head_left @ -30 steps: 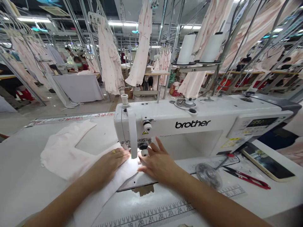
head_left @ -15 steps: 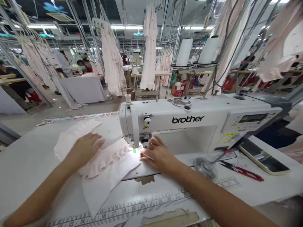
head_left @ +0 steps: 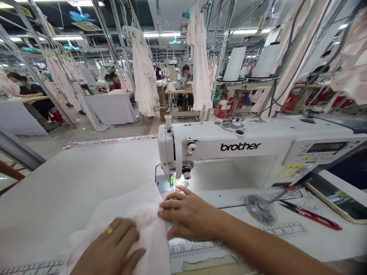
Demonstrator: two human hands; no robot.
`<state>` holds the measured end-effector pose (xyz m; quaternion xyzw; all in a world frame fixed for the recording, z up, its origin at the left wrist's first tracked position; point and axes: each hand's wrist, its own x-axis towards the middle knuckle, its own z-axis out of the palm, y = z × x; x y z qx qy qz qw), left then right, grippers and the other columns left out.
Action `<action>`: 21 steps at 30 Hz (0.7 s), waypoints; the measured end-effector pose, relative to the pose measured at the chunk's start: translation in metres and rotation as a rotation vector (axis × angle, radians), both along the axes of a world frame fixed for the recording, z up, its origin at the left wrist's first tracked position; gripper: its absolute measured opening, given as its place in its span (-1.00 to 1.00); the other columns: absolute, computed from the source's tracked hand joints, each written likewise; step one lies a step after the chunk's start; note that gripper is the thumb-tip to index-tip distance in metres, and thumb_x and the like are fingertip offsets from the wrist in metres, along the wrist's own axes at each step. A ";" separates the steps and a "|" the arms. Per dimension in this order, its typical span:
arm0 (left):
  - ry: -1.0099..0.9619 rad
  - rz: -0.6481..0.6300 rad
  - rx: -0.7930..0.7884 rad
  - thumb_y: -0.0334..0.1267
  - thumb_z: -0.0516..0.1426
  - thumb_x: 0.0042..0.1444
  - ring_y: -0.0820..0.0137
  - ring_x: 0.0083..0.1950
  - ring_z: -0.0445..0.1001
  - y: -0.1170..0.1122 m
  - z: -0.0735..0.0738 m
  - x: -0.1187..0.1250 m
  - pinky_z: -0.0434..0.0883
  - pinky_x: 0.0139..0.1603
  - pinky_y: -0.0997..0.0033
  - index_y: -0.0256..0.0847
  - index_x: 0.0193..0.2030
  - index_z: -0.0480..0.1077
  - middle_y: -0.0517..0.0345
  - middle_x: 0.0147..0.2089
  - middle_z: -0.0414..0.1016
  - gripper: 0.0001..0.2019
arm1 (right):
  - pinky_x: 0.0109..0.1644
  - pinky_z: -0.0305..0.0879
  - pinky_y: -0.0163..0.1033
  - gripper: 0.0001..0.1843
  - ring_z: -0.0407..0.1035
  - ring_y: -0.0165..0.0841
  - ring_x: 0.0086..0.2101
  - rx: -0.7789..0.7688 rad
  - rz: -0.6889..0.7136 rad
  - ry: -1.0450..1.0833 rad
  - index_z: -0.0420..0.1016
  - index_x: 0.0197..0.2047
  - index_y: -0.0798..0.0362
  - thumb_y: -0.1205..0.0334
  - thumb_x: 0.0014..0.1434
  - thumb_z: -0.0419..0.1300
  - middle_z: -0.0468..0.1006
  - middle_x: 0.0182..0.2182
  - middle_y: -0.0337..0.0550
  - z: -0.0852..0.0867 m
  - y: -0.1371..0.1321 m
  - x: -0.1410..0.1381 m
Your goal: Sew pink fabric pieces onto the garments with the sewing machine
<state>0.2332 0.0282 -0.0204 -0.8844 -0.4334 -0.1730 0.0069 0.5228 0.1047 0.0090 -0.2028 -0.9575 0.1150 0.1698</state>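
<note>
A pale pink fabric piece [head_left: 126, 202] with gathered ruffles lies on the sewing table, its upper corner just short of the presser foot [head_left: 172, 180]. My left hand [head_left: 111, 244], with a yellow ring, rests on the fabric near me, fingers bent and thumb apart, slightly blurred. Beside the needle area, my right hand [head_left: 190, 214] touches the fabric's right edge with fingers spread. Its index finger points towards the foot. Behind both hands stands the white Brother sewing machine [head_left: 206, 147], its needle light on. Part of the fabric is hidden under my left hand.
Red-handled thread snips [head_left: 312, 215], a phone [head_left: 338, 196] and a clear round object [head_left: 260, 209] lie at the right. A printed ruler [head_left: 197, 248] runs along the near edge. Thread cones [head_left: 235, 64] and hanging pink garments [head_left: 143, 76] stand beyond, with people at other machines.
The fabric has come out from under the presser foot towards me and now lies folded differently. My left hand has moved nearer to me; my right hand has shifted slightly down from the needle.
</note>
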 end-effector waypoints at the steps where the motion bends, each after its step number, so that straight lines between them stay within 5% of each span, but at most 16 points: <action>1: 0.045 -0.014 0.052 -0.04 0.08 0.24 0.18 0.07 0.51 0.013 0.007 0.008 0.49 0.03 0.27 -0.05 0.12 0.39 0.00 0.06 0.54 -0.65 | 0.38 -0.30 -0.02 -0.52 0.19 -0.32 0.15 0.002 -0.002 0.002 0.34 0.20 -0.05 -0.11 0.33 0.15 0.46 0.11 -0.22 0.000 0.000 0.002; 4: 0.149 -0.112 0.080 -0.08 0.07 0.28 0.13 0.35 0.27 0.047 0.022 0.026 0.38 0.23 0.13 -0.15 0.42 0.02 -0.06 0.37 0.24 -0.38 | 0.37 -0.26 -0.05 -0.57 0.23 -0.31 0.08 0.016 0.015 0.015 0.42 0.10 -0.01 -0.11 0.33 0.15 0.51 0.02 -0.20 0.000 0.000 0.009; 8: 0.188 -0.284 -0.114 -0.07 0.07 0.29 0.13 0.42 0.13 0.059 0.034 0.037 0.26 0.34 0.01 -0.09 0.48 -0.19 0.00 0.45 0.03 -0.28 | 0.31 -0.15 -0.06 -0.67 0.30 -0.31 -0.07 0.085 -0.031 0.044 0.49 -0.09 0.05 -0.03 0.39 0.08 0.56 -0.21 -0.18 -0.001 0.008 0.015; 12: 0.134 -0.374 -0.225 -0.07 0.14 0.24 0.10 0.41 0.14 0.058 0.041 0.044 0.22 0.36 -0.05 -0.03 0.48 -0.20 0.01 0.45 0.02 -0.21 | 0.23 -0.05 -0.08 -0.68 0.30 -0.28 -0.07 0.134 -0.146 0.033 0.49 -0.07 0.07 0.01 0.41 0.06 0.55 -0.18 -0.13 -0.003 0.020 0.019; 21: 0.079 -0.344 -0.291 0.00 0.11 0.23 0.01 0.45 0.03 0.086 0.036 0.060 0.04 0.39 -0.26 -0.12 0.45 -0.03 -0.06 0.45 0.04 -0.28 | 0.26 -0.04 -0.09 -0.78 0.31 -0.26 -0.03 0.103 -0.295 0.022 0.48 -0.02 -0.02 0.09 0.37 0.12 0.54 -0.08 -0.16 -0.004 0.025 0.021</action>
